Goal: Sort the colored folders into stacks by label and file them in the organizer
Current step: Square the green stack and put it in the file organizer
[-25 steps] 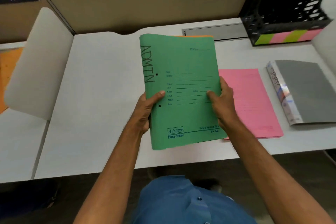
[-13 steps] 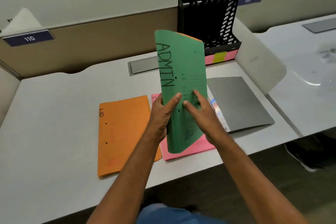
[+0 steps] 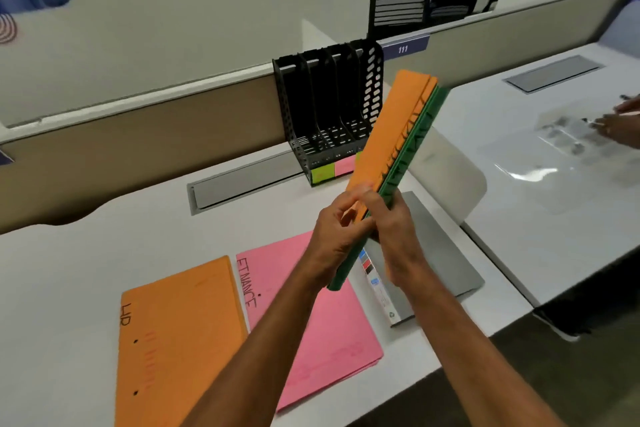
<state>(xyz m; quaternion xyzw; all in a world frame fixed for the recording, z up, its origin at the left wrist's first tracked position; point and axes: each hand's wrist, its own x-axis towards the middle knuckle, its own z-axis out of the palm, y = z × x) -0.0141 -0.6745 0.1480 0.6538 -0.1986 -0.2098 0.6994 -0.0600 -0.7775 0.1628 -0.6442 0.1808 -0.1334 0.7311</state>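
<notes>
Both hands grip the lower end of a held pair of folders, raised edge-on above the desk (image 3: 86, 253) and tilted up toward the organizer (image 3: 329, 107). The left hand (image 3: 337, 236) is closed around the orange folder (image 3: 391, 135), thumb and fingers pinching its near edge; the right hand (image 3: 398, 232) is wrapped shut around the green folder (image 3: 408, 163), whose spine lettering is too foreshortened to read. Holding them spine-up like this probably lets the person square the edges or part the two colours before filing. On the desk lie an orange folder marked HR (image 3: 176, 340) and, touching its right edge, a pink stack marked FINANCE (image 3: 318, 333), laid face-up so the labels show. A grey binder (image 3: 436, 253) lies just right of the pink, partly under the hands. The organizer stands upright at the back of the desk, its slots apparently empty, colour tabs on its base.
</notes>
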